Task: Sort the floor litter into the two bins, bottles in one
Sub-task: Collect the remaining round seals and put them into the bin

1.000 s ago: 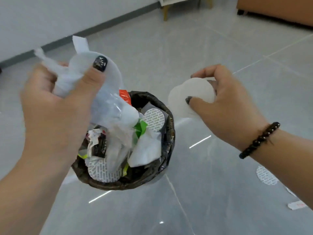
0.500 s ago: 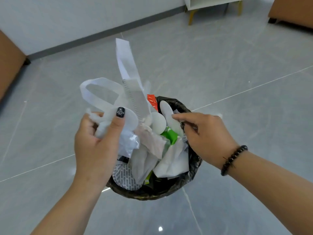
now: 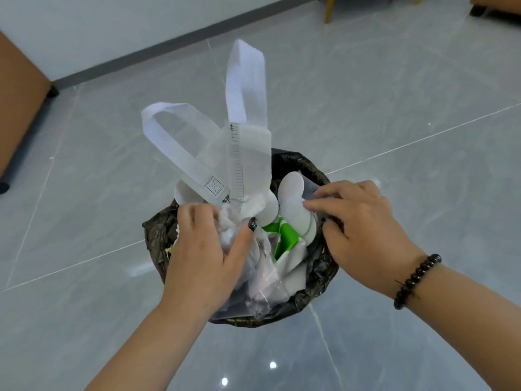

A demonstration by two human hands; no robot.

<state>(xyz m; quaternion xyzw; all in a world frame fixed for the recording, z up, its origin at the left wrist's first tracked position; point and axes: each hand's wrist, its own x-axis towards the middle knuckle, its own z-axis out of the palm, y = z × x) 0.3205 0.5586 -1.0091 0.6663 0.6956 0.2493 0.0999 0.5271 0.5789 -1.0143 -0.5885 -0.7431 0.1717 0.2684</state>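
The white bag sits crumpled on top of the overfull bin, its handles sticking up past the far rim. The left hand grips its bunched fabric; the right hand presses white discs down with loosely bent fingers. Springy handles could lift and spill litter over the rim onto the floor.

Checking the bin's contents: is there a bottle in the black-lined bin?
No, the black-lined bin shows only the white bag, white discs and green-white paper.
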